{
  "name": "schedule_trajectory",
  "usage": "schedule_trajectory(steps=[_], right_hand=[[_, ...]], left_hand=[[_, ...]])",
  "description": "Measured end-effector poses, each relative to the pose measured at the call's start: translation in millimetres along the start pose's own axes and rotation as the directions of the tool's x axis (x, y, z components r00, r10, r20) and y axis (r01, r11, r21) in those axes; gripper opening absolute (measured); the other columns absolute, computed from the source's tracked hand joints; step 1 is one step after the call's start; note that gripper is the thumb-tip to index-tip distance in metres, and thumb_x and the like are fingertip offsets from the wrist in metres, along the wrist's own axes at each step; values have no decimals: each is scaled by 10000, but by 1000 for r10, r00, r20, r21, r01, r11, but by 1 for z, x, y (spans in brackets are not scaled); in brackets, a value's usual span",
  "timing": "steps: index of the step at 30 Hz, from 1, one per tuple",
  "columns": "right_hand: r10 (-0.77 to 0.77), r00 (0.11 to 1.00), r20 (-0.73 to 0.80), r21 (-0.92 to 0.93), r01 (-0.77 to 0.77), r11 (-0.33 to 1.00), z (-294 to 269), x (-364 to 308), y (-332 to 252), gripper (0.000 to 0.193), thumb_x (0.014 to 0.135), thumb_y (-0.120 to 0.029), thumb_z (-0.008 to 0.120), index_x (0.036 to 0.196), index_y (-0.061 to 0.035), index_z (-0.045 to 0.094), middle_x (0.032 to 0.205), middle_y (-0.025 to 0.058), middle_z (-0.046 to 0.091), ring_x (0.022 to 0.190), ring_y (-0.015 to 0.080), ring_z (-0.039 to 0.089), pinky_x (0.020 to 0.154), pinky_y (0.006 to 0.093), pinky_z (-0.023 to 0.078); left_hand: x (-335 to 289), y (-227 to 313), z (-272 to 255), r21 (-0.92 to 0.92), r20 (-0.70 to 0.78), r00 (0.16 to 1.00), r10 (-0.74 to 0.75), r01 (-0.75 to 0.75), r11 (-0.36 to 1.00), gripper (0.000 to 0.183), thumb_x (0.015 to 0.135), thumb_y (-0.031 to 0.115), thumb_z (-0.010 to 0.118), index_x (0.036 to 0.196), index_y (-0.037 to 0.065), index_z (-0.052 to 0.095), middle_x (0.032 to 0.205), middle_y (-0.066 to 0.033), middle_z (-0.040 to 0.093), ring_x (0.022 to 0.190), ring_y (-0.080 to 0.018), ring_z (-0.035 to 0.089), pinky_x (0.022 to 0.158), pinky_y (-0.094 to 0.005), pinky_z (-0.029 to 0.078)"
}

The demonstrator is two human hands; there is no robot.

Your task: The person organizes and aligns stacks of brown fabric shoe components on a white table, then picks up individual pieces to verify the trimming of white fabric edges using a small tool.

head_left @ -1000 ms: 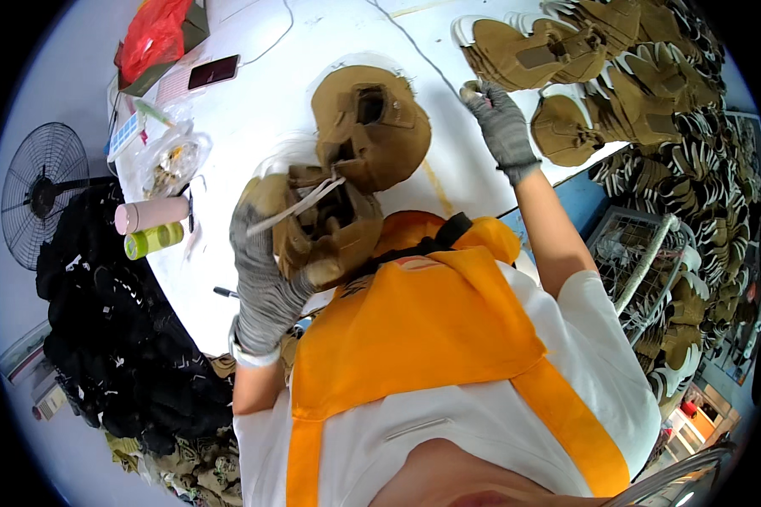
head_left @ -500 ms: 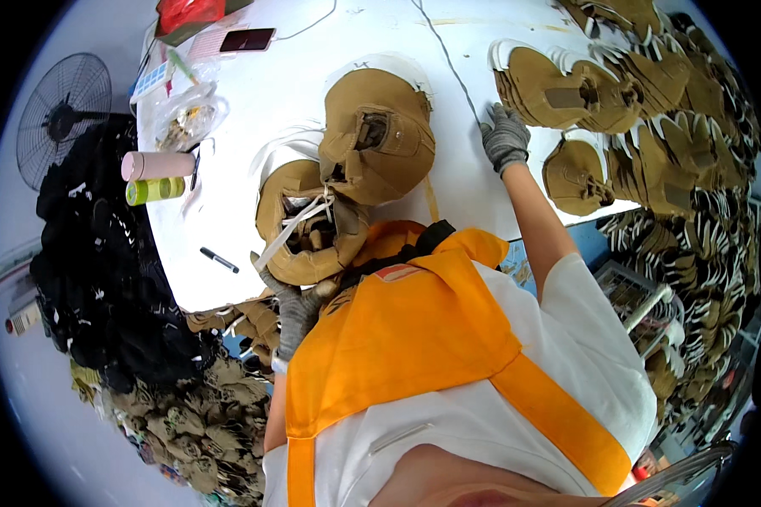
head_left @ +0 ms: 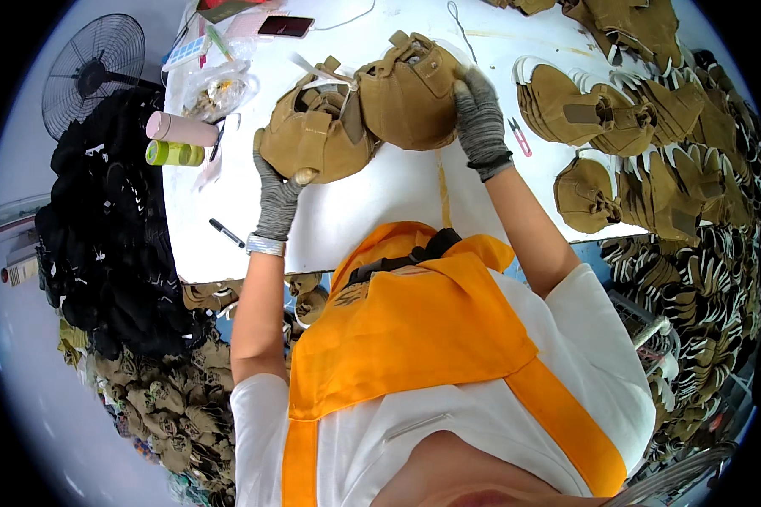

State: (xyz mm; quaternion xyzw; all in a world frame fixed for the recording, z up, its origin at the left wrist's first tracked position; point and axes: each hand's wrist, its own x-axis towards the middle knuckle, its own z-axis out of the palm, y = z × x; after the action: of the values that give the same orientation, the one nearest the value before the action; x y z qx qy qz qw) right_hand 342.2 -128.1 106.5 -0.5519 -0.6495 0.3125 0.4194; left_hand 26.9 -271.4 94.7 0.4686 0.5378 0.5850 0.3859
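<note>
Two stacks of brown shoe uppers stand side by side on the white table, tilted so their openings face away from me. A white strap (head_left: 321, 82) lies across the top of the left stack (head_left: 320, 139). My left hand (head_left: 277, 193), in a grey knit glove, is closed on that stack's near left edge, thumb in front. Gloved alike, my right hand (head_left: 480, 118) presses its fingers round the right side of the right stack (head_left: 407, 101). The two stacks touch in the middle. To the right of my right hand lie pink-handled thread snips (head_left: 521, 138).
Rows of brown uppers (head_left: 558, 106) cover the table's right side. At the left are a pink bottle (head_left: 180, 129), a green-lidded jar (head_left: 174, 153), a plastic bag (head_left: 220, 91), a black marker (head_left: 227, 233) and a phone (head_left: 286, 26). A fan (head_left: 93, 76) stands beyond black piled goods (head_left: 101, 220).
Both stacks have moved away from me and been turned and tilted. My left hand has come up with the left stack; my right hand has left the snips and taken the right stack.
</note>
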Motion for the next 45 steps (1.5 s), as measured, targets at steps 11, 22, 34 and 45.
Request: schedule_trajectory(steps=[11,22,34,45], right_hand=[[-221,857,466,-665,504,552,28,-5,-187,291,874,-266,527,1105,-152,661,1117,105,615,1099,265,560,1023,573,251],[-326,851,412,-576,520,630,12,1,-161,254,865,-309,536,997,-149,681,1063,110,603,1052,274,564,1066,509,240],[-431,768,473,-673,631,385,-16,29,-180,267,912,-320,510,1104,-251,682,1042,36,663,1020,234,586,915,441,388],[-87,861,501,-56,133,990,1,87,-171,369,945,-395,500,949,-59,651,749,66,599,666,170,543,687,353,480]], left_hand=[[-3,111,64,892,148,946,287,-253,374,1209,470,441,896,1445,103,265,1453,-215,286,1330,-393,289,1084,-511,237],[36,76,52,649,-32,938,346,-244,721,1027,502,345,925,1317,42,380,1279,-166,421,1191,-331,411,1038,-418,353],[43,73,47,836,39,937,347,-221,502,1077,467,440,899,1330,51,385,1272,-184,435,1192,-363,405,1035,-470,338],[34,82,49,844,41,910,412,-252,474,1078,462,493,876,1333,87,386,1285,-183,441,1179,-362,436,1006,-456,390]])
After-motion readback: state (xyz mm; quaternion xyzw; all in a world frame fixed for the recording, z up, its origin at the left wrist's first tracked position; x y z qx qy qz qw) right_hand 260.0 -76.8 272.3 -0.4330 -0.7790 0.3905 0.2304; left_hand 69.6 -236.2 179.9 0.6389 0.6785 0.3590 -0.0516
